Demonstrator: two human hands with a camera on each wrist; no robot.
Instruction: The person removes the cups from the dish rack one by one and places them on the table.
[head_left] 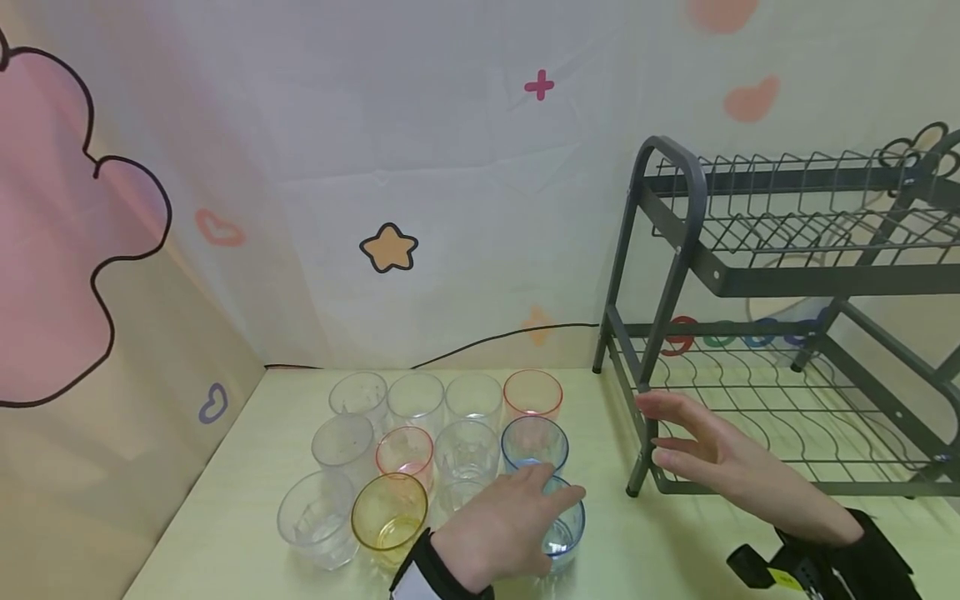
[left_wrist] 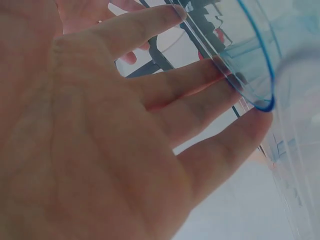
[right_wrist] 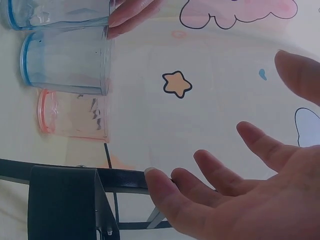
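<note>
My left hand point(head_left: 504, 523) reaches over the front right of a group of drinking glasses, beside a blue-tinted glass point(head_left: 567, 533). In the left wrist view its fingers are nearly straight and spread, fingertips right at the blue rim of a glass point(left_wrist: 257, 50). Another blue-rimmed glass point(head_left: 535, 440) stands just behind, and a red-rimmed one point(head_left: 533, 392) at the back right corner. Nothing is held by my right hand point(head_left: 720, 454), which hovers with parted, relaxed fingers before the left end of a dark metal rack point(head_left: 678, 250).
Several clear glasses point(head_left: 315, 517), a yellow glass point(head_left: 390, 512) and a second red-rimmed glass point(head_left: 405, 450) crowd close together on the pale table point(head_left: 225, 517). The two-tier wire rack stands at the right, its posts near my right hand. A patterned cloth point(head_left: 450, 167) hangs behind.
</note>
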